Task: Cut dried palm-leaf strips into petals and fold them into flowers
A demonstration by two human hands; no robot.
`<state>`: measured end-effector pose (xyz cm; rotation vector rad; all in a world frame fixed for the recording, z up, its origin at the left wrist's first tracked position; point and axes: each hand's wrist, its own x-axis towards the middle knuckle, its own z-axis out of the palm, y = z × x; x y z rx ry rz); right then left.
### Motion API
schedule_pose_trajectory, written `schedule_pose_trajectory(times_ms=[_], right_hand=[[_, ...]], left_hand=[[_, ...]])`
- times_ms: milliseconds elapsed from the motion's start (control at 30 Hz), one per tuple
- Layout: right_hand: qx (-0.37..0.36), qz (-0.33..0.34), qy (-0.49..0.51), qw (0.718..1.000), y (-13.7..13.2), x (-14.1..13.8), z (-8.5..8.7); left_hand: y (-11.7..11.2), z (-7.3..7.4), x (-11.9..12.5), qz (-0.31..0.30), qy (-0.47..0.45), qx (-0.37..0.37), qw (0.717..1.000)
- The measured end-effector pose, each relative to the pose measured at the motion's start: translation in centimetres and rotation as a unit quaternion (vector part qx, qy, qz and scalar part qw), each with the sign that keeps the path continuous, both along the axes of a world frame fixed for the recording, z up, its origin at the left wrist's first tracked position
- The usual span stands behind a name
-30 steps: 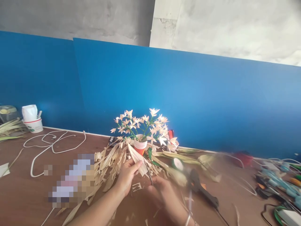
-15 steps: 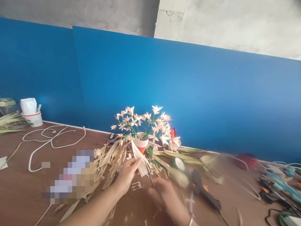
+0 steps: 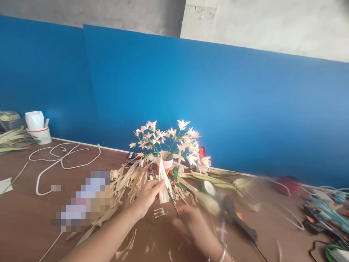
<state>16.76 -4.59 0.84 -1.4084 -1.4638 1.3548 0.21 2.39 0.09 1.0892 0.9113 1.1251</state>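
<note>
Since a second ago, the pale husk piece [image 3: 163, 171] in your left hand [image 3: 149, 194] has swung from a leftward lean to nearly upright, so that its narrow upper end now stands in front of the paper cup [image 3: 168, 163] and its broad lower end hangs down past your thumb. You have it pinched between thumb and fingers, with no gap left in the grip. Your right hand [image 3: 192, 222], blurred, is curled around a thin dark tool [image 3: 173, 204], probably scissors; you hide its handles, so I cannot tell how wide those fingers stand. Its tip lies at the lower right edge of the husk piece, though whether it touches I cannot tell. For the trimming that seems to be in hand, the straighter hold probably gives you a clearer run along that edge. A sliver stands out on the husk piece's right side, perhaps partly cut away. Beyond, the cup holds its pale flowers [image 3: 191, 158] on green stems as before, a heap of husk strips [image 3: 133, 182] spreads to the left, small scraps [image 3: 159, 212] lie on the near table [image 3: 21, 207], and a black glue gun [image 3: 240, 222] rests to the right.
</note>
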Motion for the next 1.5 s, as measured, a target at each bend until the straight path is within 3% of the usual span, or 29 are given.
schedule_pose_trajectory(times_ms=[200,467,667,833,1000,1500], right_hand=[[0.001,0.012,-0.016,1.000,0.0,0.1,0.5],[0.004,0.012,-0.065,0.998,0.0,0.1,1.2],[0.015,0.029,-0.054,0.998,0.3,0.7,0.1],[-0.014,0.042,-0.019,0.999,0.3,1.2,-1.2],[-0.020,0.065,-0.048,0.997,0.0,1.3,-0.8],[0.025,0.045,-0.088,0.995,-0.2,0.6,-0.2]], left_hand=[[0.2,0.4,-0.2,0.014,0.039,0.000,0.999],[0.1,1.1,-0.3,0.022,0.056,0.053,0.997],[0.3,0.9,-0.7,-0.019,0.054,0.046,0.997],[0.3,1.0,-0.7,0.017,0.042,0.054,0.998],[0.1,1.4,-0.6,0.054,0.063,0.053,0.995],[-0.1,1.2,-0.1,0.056,0.053,0.050,0.996]])
